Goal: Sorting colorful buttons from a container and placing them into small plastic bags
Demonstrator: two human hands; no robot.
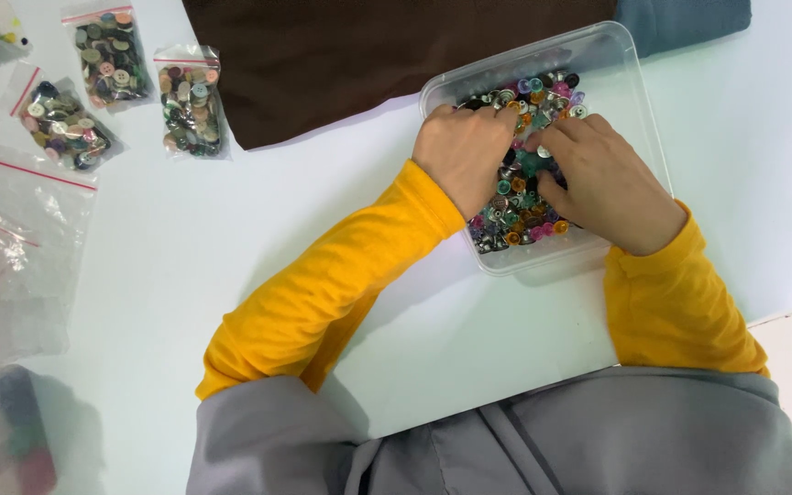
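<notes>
Sorting through mixed buttons (526, 197) in clear plastic tray (630, 87) near table's far edge; my left hand (463, 154) curled, knuckles up, grip hidden; right hand (602, 179) pinching, contents unclear. I judge small pinches best, tray held steady.

Your left hand (462, 147) and right hand (598, 179) hide their fingertips among the buttons (524, 206) — grip unreadable.

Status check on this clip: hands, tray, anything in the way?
Left hand and right hand both down in the clear tray, fingers among small buttons. Grip unclear. Nothing blocking.
</notes>
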